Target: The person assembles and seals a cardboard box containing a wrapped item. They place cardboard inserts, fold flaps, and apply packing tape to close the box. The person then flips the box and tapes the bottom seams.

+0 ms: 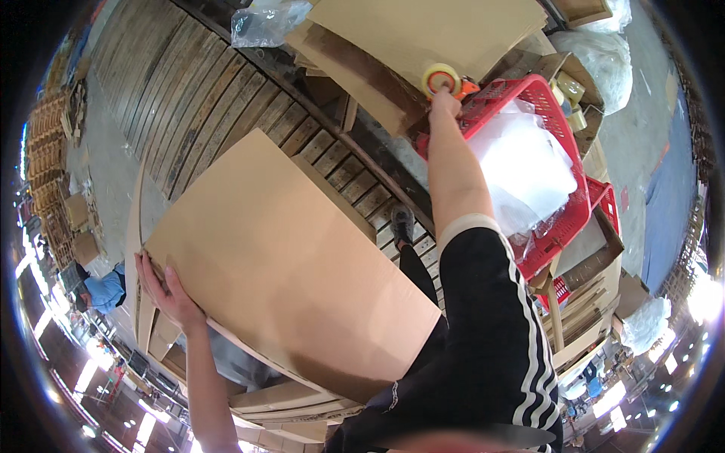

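A large brown cardboard box [279, 249] fills the middle, its broad panel facing up and its lower left side partly open. My left hand [172, 298] lies along the box's left edge with fingers stretched out and thumb apart on the panel. Far off to the right, my right hand [445, 104] is closed on a tape dispenser [468, 88], an orange tool with a roll of tape. It is beside the corner of a red plastic basket [563, 121] and near stacked flat cardboard [430, 30]. The fingers' exact grip is partly hidden.
The basket holds translucent plastic sheets [521, 166]. A slatted wooden platform [204, 83] runs behind the box, and my shoe [402, 223] shows there. Clear plastic bags [264, 24] lie at the top. A person in blue [106, 292] is at the far left.
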The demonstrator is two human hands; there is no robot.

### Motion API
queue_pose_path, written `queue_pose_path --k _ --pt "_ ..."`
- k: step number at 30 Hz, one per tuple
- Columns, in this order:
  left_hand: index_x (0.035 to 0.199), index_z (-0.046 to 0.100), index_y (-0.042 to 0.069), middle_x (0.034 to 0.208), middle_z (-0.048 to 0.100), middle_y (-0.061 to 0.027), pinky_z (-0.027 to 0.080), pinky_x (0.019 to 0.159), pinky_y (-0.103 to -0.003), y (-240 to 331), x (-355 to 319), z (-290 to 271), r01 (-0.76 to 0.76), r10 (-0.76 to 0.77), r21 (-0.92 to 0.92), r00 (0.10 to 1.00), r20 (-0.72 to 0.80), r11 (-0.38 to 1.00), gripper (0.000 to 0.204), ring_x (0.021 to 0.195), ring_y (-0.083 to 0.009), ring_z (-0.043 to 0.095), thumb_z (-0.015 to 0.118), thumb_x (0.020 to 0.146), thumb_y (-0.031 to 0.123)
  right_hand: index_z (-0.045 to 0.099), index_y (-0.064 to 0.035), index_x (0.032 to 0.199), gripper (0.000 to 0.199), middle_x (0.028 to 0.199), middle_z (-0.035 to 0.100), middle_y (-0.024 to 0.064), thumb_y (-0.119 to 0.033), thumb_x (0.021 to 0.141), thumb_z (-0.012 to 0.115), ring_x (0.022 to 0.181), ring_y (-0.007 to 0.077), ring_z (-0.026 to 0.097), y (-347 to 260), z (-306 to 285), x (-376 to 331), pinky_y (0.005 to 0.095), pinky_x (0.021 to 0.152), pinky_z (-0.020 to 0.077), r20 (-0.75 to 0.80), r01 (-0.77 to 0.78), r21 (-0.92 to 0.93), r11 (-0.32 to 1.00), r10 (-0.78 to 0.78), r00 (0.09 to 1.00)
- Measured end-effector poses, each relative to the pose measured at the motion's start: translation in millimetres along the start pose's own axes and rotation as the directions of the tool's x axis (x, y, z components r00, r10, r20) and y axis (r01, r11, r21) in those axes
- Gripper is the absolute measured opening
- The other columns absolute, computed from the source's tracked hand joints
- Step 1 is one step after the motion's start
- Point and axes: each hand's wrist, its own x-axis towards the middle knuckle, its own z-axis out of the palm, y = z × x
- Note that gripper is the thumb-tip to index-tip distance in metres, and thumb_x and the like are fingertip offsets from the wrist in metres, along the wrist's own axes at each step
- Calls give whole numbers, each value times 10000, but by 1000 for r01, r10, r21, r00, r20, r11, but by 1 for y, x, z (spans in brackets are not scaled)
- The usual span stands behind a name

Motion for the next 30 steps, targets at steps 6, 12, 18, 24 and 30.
queue_pose_path --k 6,12,18,24,30 --pt "1606 464 4 1706 392 -212 260 1298 -522 -4 6 2 -4 5 -28 999 40 1000 578 1583 -389 348 523 1122 314 614 34 1469 664 1544 580 275 -416 980 635 1460 419 522 9 34 58 468 1203 415 287 221 -345 912 -122 950" --pt "1611 450 1 1719 362 -210 259 1297 -528 2 13 3 -3 4 -18 999 53 1000 578 1582 -394 344 513 1128 312 714 -144 1420 548 1710 349 225 -363 919 739 1552 535 326 9 5 -17 567 1219 418 241 239 -335 912 -162 957" --pt "1600 453 -14 1723 343 -219 245 1300 -529 -4 18 5 -6 7 -11 996 87 1000 584 1593 -388 321 499 1129 328 745 -157 1320 477 1741 133 310 -339 886 822 1577 567 243 19 2 -29 645 1220 377 116 276 -145 950 -260 959" --pt "1591 470 -14 1715 354 -234 238 1296 -529 -6 19 8 -5 10 -80 998 59 997 590 1587 -393 328 508 1121 341 751 57 1206 531 1273 707 299 -304 842 890 1156 365 711 27 11 44 443 1021 555 108 230 12 973 -230 967" --pt "1589 474 -16 1698 389 -236 249 1288 -531 -5 24 10 -42 43 -17 999 30 999 588 1579 -400 341 520 1111 324 701 110 1228 523 1258 741 232 -217 853 864 1141 342 724 16 0 27 422 1004 557 88 66 300 952 -97 991"
